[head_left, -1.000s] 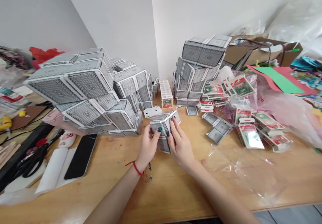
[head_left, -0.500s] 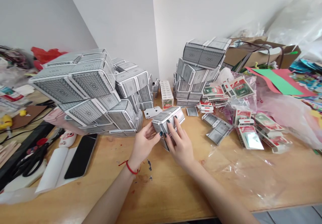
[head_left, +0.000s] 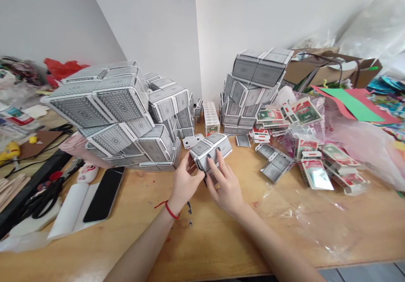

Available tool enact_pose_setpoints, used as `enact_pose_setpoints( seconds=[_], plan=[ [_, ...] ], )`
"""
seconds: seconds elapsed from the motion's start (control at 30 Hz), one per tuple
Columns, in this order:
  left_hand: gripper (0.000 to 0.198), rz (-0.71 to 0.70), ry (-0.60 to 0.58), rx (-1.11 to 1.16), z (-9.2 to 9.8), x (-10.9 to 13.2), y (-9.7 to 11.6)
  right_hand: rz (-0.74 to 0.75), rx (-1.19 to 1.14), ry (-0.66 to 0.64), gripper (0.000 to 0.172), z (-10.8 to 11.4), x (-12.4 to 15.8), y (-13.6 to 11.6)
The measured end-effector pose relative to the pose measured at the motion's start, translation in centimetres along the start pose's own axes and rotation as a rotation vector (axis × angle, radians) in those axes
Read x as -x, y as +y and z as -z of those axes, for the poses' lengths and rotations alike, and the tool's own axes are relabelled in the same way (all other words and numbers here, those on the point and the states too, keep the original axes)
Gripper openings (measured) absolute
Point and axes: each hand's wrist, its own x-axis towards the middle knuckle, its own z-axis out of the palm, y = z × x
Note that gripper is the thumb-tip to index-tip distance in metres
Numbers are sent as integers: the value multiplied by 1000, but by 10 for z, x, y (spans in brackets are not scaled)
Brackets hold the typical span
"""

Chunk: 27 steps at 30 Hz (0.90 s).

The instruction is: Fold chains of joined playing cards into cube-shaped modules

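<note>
"Where does this view look from?"
"The person's head, facing forward and down."
"How near?"
"Near: the left hand (head_left: 186,184) and right hand (head_left: 227,187) sit mid-frame, the table (head_left: 218,244) around them, the wall (head_left: 253,16) behind."

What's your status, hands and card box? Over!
Left hand gripping card box at its left end. Right hand, fingers across box top. Loose card lying face-up just behind box.
</note>
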Motion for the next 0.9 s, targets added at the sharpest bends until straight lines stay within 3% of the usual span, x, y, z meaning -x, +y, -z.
enact_pose_setpoints(
  seconds=[0.13, 0.43, 0.9],
  plan=[
    [60, -15, 5, -6, -2, 2, -1, -30, -36, 3, 57, -1, 1, -2],
    [57, -20, -111, 40, 3, 1, -8, -132, -126, -10, 49, 3, -1, 4],
    [55, -23, -88, -31, 6, 1, 0, -183, -113, -72, 55, 2, -2, 5]
  ],
)
